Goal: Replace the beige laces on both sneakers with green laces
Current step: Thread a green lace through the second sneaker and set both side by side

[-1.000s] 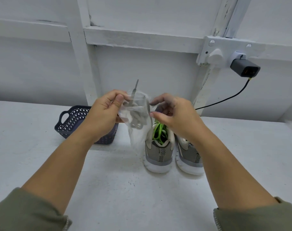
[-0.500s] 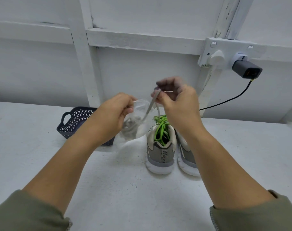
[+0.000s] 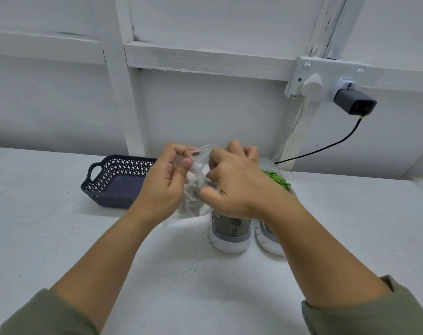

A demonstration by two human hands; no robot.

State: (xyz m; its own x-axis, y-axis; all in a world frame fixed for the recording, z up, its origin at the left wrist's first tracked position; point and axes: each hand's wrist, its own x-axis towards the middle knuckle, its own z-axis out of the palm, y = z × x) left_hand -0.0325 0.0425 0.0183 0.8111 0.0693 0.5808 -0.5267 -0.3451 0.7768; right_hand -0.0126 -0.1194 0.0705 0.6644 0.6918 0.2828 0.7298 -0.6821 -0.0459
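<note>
1. We see the left hand (image 3: 162,183) raised above the table (image 3: 60,238), thumb and forefinger pinching the top edge of a clear bag (image 3: 193,201); its other fingers are curled into the palm.
2. The right hand (image 3: 237,187) meets it from the right. Its fingers curl over the bag's mouth and its thumb presses the bag's near side, so it grips the bag. Whether a lace is also caught between the fingertips, we cannot tell.
3. The beige laces (image 3: 190,189) lie bunched inside the bag, between the two hands.
4. Both forearms are bare, with olive sleeves (image 3: 374,310) pushed up at the near edge.
5. The table is white and rough, with small dark specks. Behind it stands a white panelled wall (image 3: 205,105) with a socket plate (image 3: 326,73) on the right.
6. We count two sneakers, heels towards us, just beside each other under the right hand: the left sneaker (image 3: 231,229) and the right sneaker (image 3: 268,240).
7. Green laces (image 3: 278,181) show past the right wrist; which shoe they sit in we cannot tell.
8. One dark basket (image 3: 114,182) stands to the left, near the wall.
9. Two things are plugged into the socket plate: one white plug (image 3: 310,84) and one dark charger (image 3: 354,102), with one black cable (image 3: 326,149) running down from the charger.
</note>
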